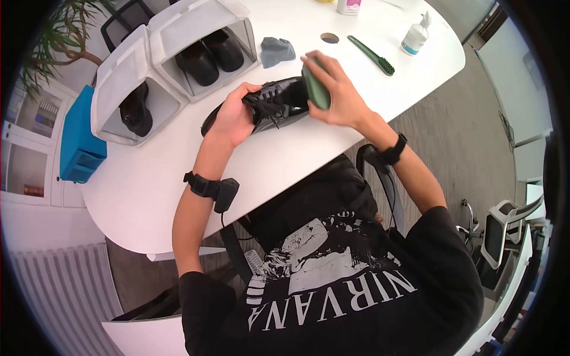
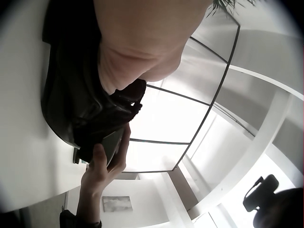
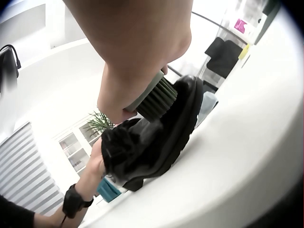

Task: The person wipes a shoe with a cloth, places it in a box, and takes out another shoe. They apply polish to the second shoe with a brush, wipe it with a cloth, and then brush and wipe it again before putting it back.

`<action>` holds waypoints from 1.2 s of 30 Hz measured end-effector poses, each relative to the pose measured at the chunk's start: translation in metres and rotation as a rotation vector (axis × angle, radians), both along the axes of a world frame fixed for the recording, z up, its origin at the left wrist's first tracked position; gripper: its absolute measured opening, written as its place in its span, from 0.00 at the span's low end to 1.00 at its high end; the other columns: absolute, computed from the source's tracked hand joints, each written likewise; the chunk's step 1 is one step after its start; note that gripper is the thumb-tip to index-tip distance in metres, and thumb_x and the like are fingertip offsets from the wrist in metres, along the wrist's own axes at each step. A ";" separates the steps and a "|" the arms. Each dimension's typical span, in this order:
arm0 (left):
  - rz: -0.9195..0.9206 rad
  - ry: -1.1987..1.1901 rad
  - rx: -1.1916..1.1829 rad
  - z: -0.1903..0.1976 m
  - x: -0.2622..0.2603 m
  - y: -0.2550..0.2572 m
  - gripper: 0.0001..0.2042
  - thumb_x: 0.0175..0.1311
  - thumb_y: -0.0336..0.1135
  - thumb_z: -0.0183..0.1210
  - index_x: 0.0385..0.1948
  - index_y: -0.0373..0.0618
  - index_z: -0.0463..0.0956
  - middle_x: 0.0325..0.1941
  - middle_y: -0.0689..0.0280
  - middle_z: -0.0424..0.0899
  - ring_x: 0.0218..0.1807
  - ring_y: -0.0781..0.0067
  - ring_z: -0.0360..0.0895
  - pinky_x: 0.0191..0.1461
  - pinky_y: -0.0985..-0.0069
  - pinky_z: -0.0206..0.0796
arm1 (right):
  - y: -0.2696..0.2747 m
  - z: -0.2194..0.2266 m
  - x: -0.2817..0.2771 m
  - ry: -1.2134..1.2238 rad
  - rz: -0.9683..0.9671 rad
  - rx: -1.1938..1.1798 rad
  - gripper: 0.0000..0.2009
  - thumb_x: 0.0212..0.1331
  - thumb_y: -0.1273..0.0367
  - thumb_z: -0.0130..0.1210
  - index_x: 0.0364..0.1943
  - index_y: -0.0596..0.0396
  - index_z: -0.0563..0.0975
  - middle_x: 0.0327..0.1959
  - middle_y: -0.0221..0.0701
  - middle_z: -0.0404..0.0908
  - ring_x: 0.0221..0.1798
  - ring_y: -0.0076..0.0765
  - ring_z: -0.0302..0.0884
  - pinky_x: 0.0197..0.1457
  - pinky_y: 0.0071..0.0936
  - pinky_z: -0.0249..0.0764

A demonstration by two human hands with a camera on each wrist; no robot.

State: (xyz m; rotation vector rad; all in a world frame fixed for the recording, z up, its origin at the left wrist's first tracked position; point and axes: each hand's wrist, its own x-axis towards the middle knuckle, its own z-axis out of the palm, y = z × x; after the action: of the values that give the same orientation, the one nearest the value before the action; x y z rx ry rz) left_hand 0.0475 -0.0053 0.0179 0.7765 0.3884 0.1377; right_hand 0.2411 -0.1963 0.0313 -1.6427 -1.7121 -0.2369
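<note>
White table (image 1: pixel 151 184) sweeping round in a curve, grey floor (image 1: pixel 451 130) running past its edge! Plant (image 1: pixel 65 41) up top left, glass-doored cabinet (image 1: pixel 41 141) below it, striped blind (image 3: pixel 26 166) in the right wrist view, chair (image 1: pixel 494 237) far right, black-framed panes (image 2: pixel 164 114) glowing brightly!

passable strip of white tabletop (image 1: pixel 279 157) between black shoe (image 1: pixel 292 94) and near edge, two shoe boxes (image 1: pixel 193 26) blocking beyond left hand (image 1: pixel 233 118), grey cloth (image 1: pixel 276 52) in the way past shoe, gap between right hand (image 1: pixel 339 92) and long green brush (image 1: pixel 368 52), pump bottle (image 1: pixel 415 38) standing farther right
</note>
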 end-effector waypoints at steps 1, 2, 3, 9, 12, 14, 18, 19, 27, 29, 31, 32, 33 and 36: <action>0.001 0.006 0.019 0.005 0.001 0.002 0.19 0.77 0.39 0.47 0.54 0.31 0.79 0.53 0.54 0.89 0.52 0.60 0.88 0.64 0.60 0.81 | 0.002 -0.001 -0.001 0.056 -0.020 0.005 0.45 0.45 0.69 0.69 0.75 0.61 0.68 0.76 0.53 0.64 0.76 0.64 0.64 0.80 0.48 0.67; -0.025 -0.037 -0.022 0.003 0.003 0.005 0.19 0.77 0.39 0.47 0.54 0.31 0.79 0.53 0.54 0.89 0.52 0.61 0.88 0.64 0.61 0.80 | 0.006 -0.002 0.000 0.108 -0.038 0.013 0.45 0.45 0.69 0.69 0.75 0.61 0.68 0.76 0.52 0.64 0.76 0.64 0.64 0.80 0.48 0.67; -0.051 -0.078 -0.060 -0.004 0.003 0.010 0.20 0.77 0.39 0.47 0.55 0.31 0.79 0.53 0.54 0.89 0.52 0.61 0.88 0.64 0.61 0.80 | 0.003 -0.007 -0.004 0.067 -0.003 0.007 0.45 0.45 0.69 0.69 0.75 0.61 0.68 0.76 0.52 0.64 0.77 0.64 0.64 0.81 0.49 0.67; -0.011 -0.046 -0.012 0.001 0.003 0.002 0.20 0.77 0.40 0.47 0.54 0.31 0.79 0.53 0.54 0.89 0.53 0.61 0.87 0.64 0.62 0.79 | -0.017 -0.010 0.001 -0.052 0.045 -0.038 0.46 0.44 0.69 0.70 0.76 0.58 0.68 0.76 0.53 0.64 0.79 0.64 0.61 0.83 0.53 0.64; 0.023 0.046 0.035 0.007 0.001 0.001 0.20 0.77 0.40 0.47 0.54 0.31 0.79 0.52 0.55 0.89 0.52 0.61 0.88 0.63 0.62 0.80 | -0.017 -0.021 0.009 -0.017 -0.015 0.007 0.46 0.44 0.68 0.70 0.76 0.58 0.68 0.77 0.53 0.63 0.78 0.64 0.62 0.83 0.52 0.65; 0.009 0.007 -0.036 0.004 0.003 0.005 0.19 0.77 0.39 0.47 0.54 0.31 0.79 0.52 0.55 0.89 0.51 0.61 0.88 0.63 0.62 0.80 | -0.020 -0.018 0.003 -0.003 0.012 0.002 0.46 0.44 0.67 0.70 0.76 0.57 0.68 0.77 0.53 0.63 0.78 0.64 0.63 0.83 0.51 0.65; 0.001 -0.036 0.012 0.005 0.002 0.002 0.19 0.77 0.39 0.47 0.54 0.32 0.78 0.52 0.55 0.89 0.50 0.61 0.88 0.62 0.62 0.81 | -0.020 -0.015 -0.001 -0.050 0.046 -0.066 0.47 0.45 0.67 0.70 0.77 0.55 0.68 0.78 0.54 0.62 0.79 0.63 0.62 0.82 0.50 0.66; 0.007 -0.014 0.010 0.004 0.000 0.001 0.19 0.77 0.39 0.47 0.54 0.31 0.78 0.52 0.55 0.88 0.50 0.61 0.88 0.62 0.62 0.81 | -0.012 -0.011 0.009 0.008 -0.035 0.019 0.46 0.46 0.67 0.70 0.77 0.57 0.68 0.78 0.54 0.63 0.78 0.63 0.64 0.80 0.51 0.68; 0.000 -0.035 -0.016 0.006 0.002 0.005 0.20 0.77 0.38 0.47 0.54 0.29 0.79 0.51 0.54 0.89 0.50 0.59 0.88 0.62 0.62 0.80 | -0.021 -0.006 0.014 0.105 -0.061 -0.005 0.43 0.46 0.67 0.69 0.75 0.59 0.70 0.76 0.51 0.67 0.78 0.61 0.66 0.80 0.46 0.69; 0.032 -0.016 0.025 0.007 0.001 -0.001 0.19 0.77 0.38 0.47 0.53 0.30 0.79 0.51 0.55 0.89 0.50 0.60 0.87 0.62 0.62 0.79 | -0.021 -0.009 0.036 0.315 -0.215 0.000 0.43 0.46 0.64 0.68 0.74 0.59 0.71 0.75 0.49 0.69 0.76 0.60 0.70 0.79 0.45 0.69; 0.034 0.004 -0.022 0.002 0.000 0.000 0.18 0.77 0.38 0.47 0.52 0.31 0.79 0.50 0.55 0.89 0.50 0.60 0.87 0.62 0.62 0.79 | -0.033 -0.014 0.034 0.360 -0.164 -0.025 0.43 0.46 0.63 0.67 0.74 0.58 0.72 0.76 0.49 0.69 0.75 0.60 0.72 0.79 0.44 0.69; 0.035 0.008 -0.038 0.004 0.001 0.003 0.18 0.77 0.38 0.48 0.52 0.31 0.80 0.50 0.55 0.89 0.50 0.61 0.87 0.62 0.62 0.79 | -0.037 -0.012 0.032 0.376 -0.138 -0.030 0.43 0.46 0.63 0.67 0.74 0.57 0.72 0.76 0.48 0.70 0.75 0.59 0.73 0.78 0.44 0.69; 0.006 -0.015 -0.058 0.005 0.001 0.002 0.18 0.77 0.38 0.48 0.52 0.31 0.80 0.50 0.56 0.89 0.50 0.62 0.87 0.62 0.62 0.79 | -0.044 -0.008 0.022 0.363 -0.123 -0.053 0.43 0.46 0.62 0.67 0.75 0.55 0.73 0.76 0.47 0.70 0.75 0.58 0.73 0.79 0.43 0.68; 0.011 -0.022 -0.016 0.009 -0.001 -0.001 0.17 0.77 0.37 0.48 0.51 0.31 0.79 0.50 0.56 0.89 0.50 0.63 0.87 0.62 0.63 0.79 | -0.043 -0.009 0.031 0.281 -0.119 -0.038 0.43 0.46 0.62 0.66 0.74 0.55 0.73 0.76 0.46 0.70 0.75 0.58 0.73 0.78 0.43 0.69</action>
State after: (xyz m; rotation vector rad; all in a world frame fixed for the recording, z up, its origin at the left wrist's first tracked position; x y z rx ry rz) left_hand 0.0467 -0.0061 0.0270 0.7569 0.3729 0.1531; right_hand 0.2724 -0.2396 0.0227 -1.7181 -1.4187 -0.0275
